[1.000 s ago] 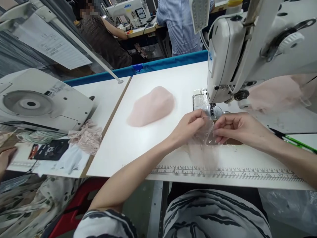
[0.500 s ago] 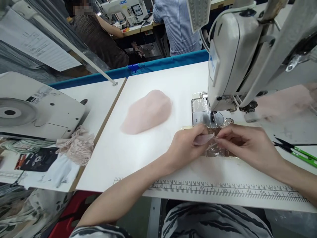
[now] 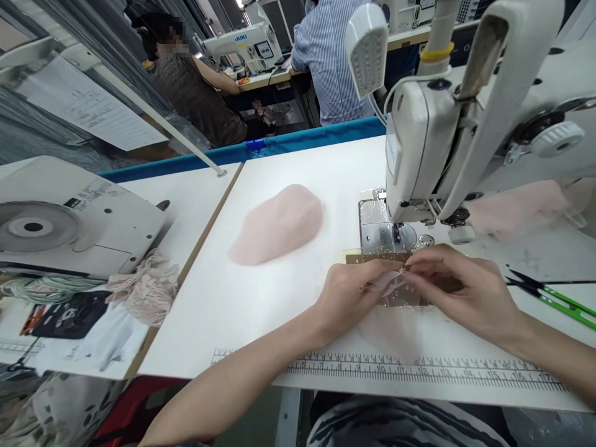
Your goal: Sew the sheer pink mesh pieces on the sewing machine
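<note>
Just in front of the sewing machine's needle area, both my hands pinch a small piece of thin, sheer pale fabric (image 3: 382,280). My left hand (image 3: 347,297) grips its left part between thumb and fingers. At its right end, the fingertips of my right hand (image 3: 459,288) close on the edge, close to the left fingertips. A sheer part of the fabric seems to hang below toward the table edge. Behind the hands stands the white sewing machine (image 3: 414,149), its metal needle plate (image 3: 375,230) showing. A pale pink fabric piece (image 3: 282,225) lies flat on the table to the left.
Green-handled thread snips (image 3: 559,299) lie right of my right hand. A printed ruler (image 3: 363,367) runs along the front table edge. More pink fabric (image 3: 516,208) lies under the machine arm. At left are another machine (image 3: 93,217) and a yarn bundle (image 3: 144,288). Two people sit beyond.
My view has tilted up slightly, so the scene sits lower. The fabric between my hands has folded in closer to the fingers, and both hands still pinch it at nearly the same place.
</note>
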